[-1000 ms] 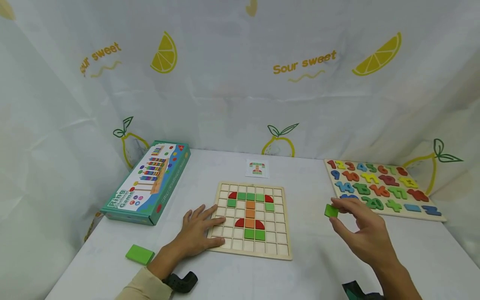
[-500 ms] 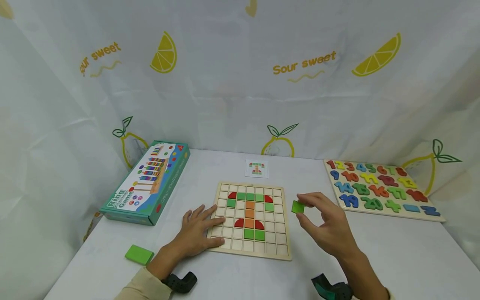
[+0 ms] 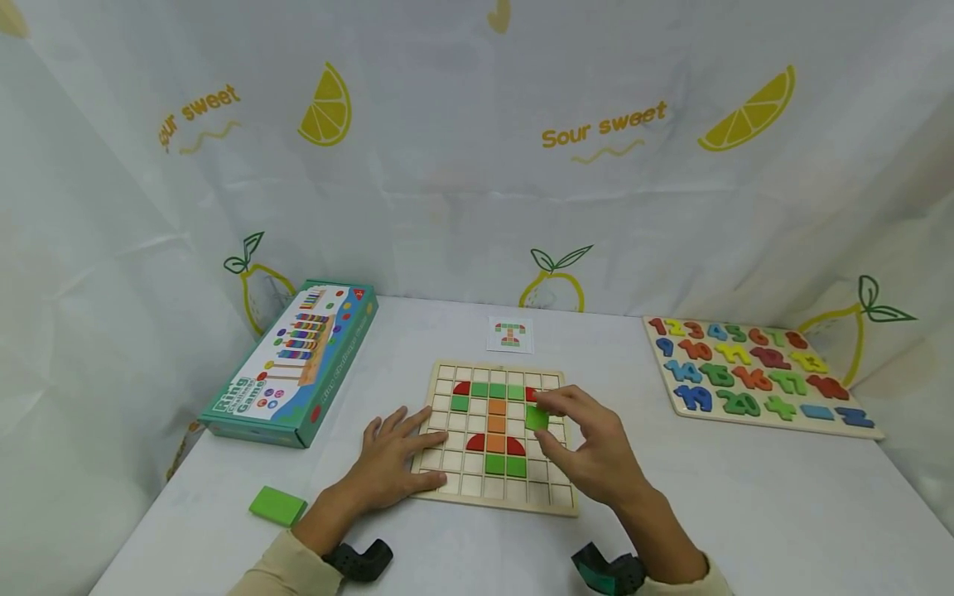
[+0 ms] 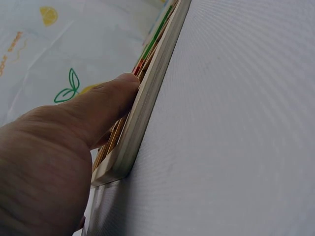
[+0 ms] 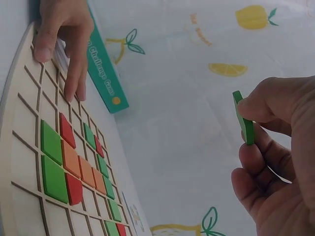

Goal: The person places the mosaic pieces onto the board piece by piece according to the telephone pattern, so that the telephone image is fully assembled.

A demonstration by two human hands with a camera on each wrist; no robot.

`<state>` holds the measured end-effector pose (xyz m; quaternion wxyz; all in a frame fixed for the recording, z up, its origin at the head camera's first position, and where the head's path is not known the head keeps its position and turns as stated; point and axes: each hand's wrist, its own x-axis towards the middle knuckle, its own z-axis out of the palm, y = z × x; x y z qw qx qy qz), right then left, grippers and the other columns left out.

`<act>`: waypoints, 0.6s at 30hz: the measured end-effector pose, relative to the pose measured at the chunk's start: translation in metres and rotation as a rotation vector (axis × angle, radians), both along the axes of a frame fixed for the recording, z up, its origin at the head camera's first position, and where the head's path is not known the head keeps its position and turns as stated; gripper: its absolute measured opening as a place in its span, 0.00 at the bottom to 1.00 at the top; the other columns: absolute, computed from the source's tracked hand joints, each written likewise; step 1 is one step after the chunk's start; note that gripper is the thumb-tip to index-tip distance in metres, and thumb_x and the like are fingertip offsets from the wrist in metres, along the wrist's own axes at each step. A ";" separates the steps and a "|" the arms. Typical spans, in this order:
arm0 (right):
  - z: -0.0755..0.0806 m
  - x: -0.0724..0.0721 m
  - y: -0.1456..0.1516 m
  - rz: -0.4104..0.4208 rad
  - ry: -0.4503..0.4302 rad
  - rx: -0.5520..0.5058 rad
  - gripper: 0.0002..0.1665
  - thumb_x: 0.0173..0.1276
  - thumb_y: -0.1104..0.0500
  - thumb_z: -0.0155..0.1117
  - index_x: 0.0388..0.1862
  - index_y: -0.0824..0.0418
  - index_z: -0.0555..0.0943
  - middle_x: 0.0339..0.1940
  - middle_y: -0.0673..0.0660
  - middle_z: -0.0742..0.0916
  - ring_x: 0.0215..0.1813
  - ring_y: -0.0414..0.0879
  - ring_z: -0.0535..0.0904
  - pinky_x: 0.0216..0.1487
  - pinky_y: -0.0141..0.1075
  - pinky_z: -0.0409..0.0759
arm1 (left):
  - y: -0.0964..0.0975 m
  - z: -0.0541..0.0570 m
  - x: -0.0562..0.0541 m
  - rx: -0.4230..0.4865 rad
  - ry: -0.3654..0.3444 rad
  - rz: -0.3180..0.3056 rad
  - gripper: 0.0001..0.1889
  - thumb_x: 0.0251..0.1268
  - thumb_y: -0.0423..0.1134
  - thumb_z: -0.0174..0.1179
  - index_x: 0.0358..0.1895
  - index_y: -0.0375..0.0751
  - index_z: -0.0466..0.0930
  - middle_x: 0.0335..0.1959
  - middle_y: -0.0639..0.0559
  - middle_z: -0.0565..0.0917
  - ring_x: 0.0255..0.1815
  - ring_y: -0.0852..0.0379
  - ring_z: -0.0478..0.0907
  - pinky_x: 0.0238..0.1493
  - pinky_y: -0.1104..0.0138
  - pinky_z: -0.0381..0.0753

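A wooden grid board (image 3: 495, 502) lies on the white table, with green and orange square tiles and red quarter-round pieces set in a T-like figure with a wide foot. My left hand (image 3: 387, 465) rests spread on the board's left side; the left wrist view shows its thumb (image 4: 110, 96) lying over the rim. Between thumb and fingers of my right hand (image 3: 596, 451) I pinch a green square tile (image 3: 536, 419). In the right wrist view this tile (image 5: 244, 120) is held up on edge, off the board's surface. It overlaps the board's right columns in the head view.
Behind the board lies a small pattern card (image 3: 510, 335). A teal game box (image 3: 298, 364) stands back left, and a number puzzle board (image 3: 760, 377) at right. Near my left wrist lies a green block (image 3: 278, 506). A printed curtain (image 3: 447, 165) hangs behind the table.
My right hand has moved left with the green tile, from beside the number puzzle to over the grid board's right side. The left hand has stayed put.
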<state>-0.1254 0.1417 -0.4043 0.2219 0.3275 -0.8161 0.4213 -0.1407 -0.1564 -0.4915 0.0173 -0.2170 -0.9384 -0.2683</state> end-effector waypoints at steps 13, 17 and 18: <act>-0.024 -0.008 -0.034 0.097 -0.040 -0.020 0.27 0.54 0.73 0.71 0.55 0.62 0.81 0.48 0.51 0.84 0.49 0.45 0.80 0.48 0.41 0.79 | 0.000 0.001 0.000 -0.005 0.005 -0.005 0.33 0.53 0.64 0.65 0.62 0.55 0.79 0.73 0.50 0.62 0.73 0.36 0.49 0.63 0.36 0.39; -0.032 -0.010 -0.042 0.090 -0.057 -0.006 0.26 0.54 0.72 0.72 0.54 0.61 0.82 0.48 0.50 0.84 0.51 0.44 0.80 0.50 0.40 0.79 | 0.000 0.001 0.000 -0.012 0.024 -0.005 0.32 0.54 0.64 0.65 0.61 0.55 0.79 0.73 0.49 0.63 0.72 0.36 0.50 0.63 0.36 0.41; -0.034 -0.010 -0.044 0.091 -0.060 -0.004 0.26 0.54 0.71 0.72 0.54 0.61 0.82 0.48 0.50 0.84 0.51 0.44 0.80 0.50 0.40 0.79 | 0.000 0.001 0.000 -0.013 0.027 -0.006 0.32 0.54 0.64 0.65 0.61 0.55 0.79 0.73 0.49 0.63 0.72 0.36 0.50 0.63 0.36 0.41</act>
